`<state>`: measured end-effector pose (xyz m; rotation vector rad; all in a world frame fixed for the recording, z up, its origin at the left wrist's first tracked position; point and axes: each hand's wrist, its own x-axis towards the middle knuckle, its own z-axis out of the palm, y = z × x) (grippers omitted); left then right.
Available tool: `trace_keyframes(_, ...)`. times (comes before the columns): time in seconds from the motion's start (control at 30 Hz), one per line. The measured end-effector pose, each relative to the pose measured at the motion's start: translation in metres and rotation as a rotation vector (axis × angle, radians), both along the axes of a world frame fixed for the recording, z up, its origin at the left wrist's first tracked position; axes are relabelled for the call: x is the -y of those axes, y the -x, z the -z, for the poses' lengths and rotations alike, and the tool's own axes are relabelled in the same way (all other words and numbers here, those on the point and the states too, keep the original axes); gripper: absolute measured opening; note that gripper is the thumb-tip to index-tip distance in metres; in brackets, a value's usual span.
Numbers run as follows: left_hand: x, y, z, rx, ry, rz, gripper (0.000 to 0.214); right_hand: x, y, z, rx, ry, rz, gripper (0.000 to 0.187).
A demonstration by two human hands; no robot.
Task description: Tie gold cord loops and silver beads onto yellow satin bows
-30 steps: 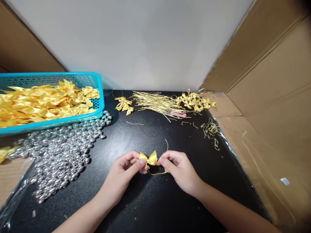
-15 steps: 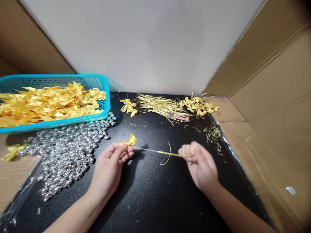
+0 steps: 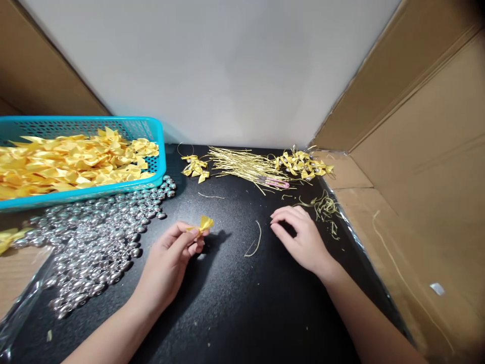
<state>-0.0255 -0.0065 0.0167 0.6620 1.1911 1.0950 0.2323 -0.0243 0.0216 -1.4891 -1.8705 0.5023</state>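
Observation:
My left hand (image 3: 175,258) pinches a yellow ribbon bow (image 3: 205,224) between thumb and fingers, above the black work surface. My right hand (image 3: 297,235) hovers to the right with curved fingers and a gap between thumb and forefinger; nothing shows in it. Between the hands a thin loose thread (image 3: 259,240) lies curled on the surface. Just beyond the right hand is a tangle of thread scraps (image 3: 325,206).
A turquoise basket (image 3: 161,156) full of yellow bows stands at the left, with many silver beads (image 3: 94,242) before it. At the back lie gold strips (image 3: 242,164), a pink-handled tool (image 3: 276,183) and beaded bows (image 3: 303,164). Cardboard walls (image 3: 424,131) enclose the sides.
The gold strand stretched between both hands is gone from between them. My right hand has loosened from a fist and shifted slightly up. The left hand still pinches the bow.

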Motion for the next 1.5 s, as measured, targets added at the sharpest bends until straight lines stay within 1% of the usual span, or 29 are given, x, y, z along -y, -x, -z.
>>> trace_keyframes(0.03, 0.002, -0.001, 0.000, 0.008, 0.012, 0.031, 0.026, 0.000, 0.002, 0.000, 0.057, 0.009, 0.000, 0.013)
trace_keyframes(0.1, 0.005, -0.003, 0.000, 0.021, 0.043, 0.107, 0.029, 0.003, 0.009, 0.000, 0.082, -0.003, -0.007, 0.011)
trace_keyframes(0.2, 0.012, -0.007, 0.002, 0.016, 0.066, 0.245, 0.028, 0.012, 0.025, 0.002, -0.025, -0.085, -0.051, 0.009)
trace_keyframes(0.27, 0.017, -0.009, 0.003, -0.034, 0.029, 0.294, 0.028, 0.020, 0.037, 0.004, -0.105, -0.163, -0.092, 0.008)
trace_keyframes(0.37, 0.023, -0.010, 0.003, -0.149, -0.058, 0.334, 0.030, 0.030, 0.052, 0.005, -0.139, -0.249, -0.099, 0.011)
trace_keyframes(0.5, 0.029, -0.011, 0.001, -0.269, -0.149, 0.390, 0.026, 0.036, 0.064, 0.006, -0.068, -0.260, -0.078, 0.015)
trace_keyframes(0.63, 0.033, -0.012, 0.002, -0.369, -0.256, 0.435, 0.022, 0.034, 0.064, 0.011, 0.015, -0.289, -0.062, 0.007)
trace_keyframes(0.77, 0.034, -0.011, 0.001, -0.474, -0.371, 0.453, 0.017, 0.033, 0.062, 0.016, 0.017, -0.303, -0.065, 0.014)
trace_keyframes(0.9, 0.033, -0.011, 0.000, -0.563, -0.481, 0.454, 0.014, 0.033, 0.061, 0.016, 0.014, -0.275, -0.087, 0.016)
trace_keyframes(1.03, 0.032, -0.010, 0.002, -0.629, -0.500, 0.377, 0.013, 0.033, 0.062, 0.013, -0.017, -0.173, -0.138, 0.015)
trace_keyframes(1.13, 0.030, -0.009, 0.001, -0.640, -0.457, 0.311, 0.012, 0.034, 0.061, 0.009, -0.047, -0.017, -0.186, 0.015)
trace_keyframes(1.23, 0.027, -0.007, -0.001, -0.625, -0.406, 0.249, 0.011, 0.035, 0.059, 0.003, -0.108, 0.152, -0.289, 0.016)
trace_keyframes(1.3, 0.025, -0.005, -0.001, -0.622, -0.391, 0.226, 0.011, 0.035, 0.057, -0.001, -0.224, 0.243, -0.392, 0.018)
trace_keyframes(1.37, 0.023, -0.004, -0.002, -0.634, -0.405, 0.213, 0.010, 0.034, 0.053, -0.003, -0.395, 0.331, -0.471, 0.021)
trace_keyframes(1.43, 0.021, -0.003, -0.002, -0.642, -0.444, 0.229, 0.007, 0.031, 0.050, -0.004, -0.573, 0.415, -0.490, 0.027)
trace_keyframes(1.5, 0.019, -0.002, -0.002, -0.637, -0.473, 0.297, 0.007, 0.028, 0.047, -0.002, -0.718, 0.482, -0.458, 0.033)
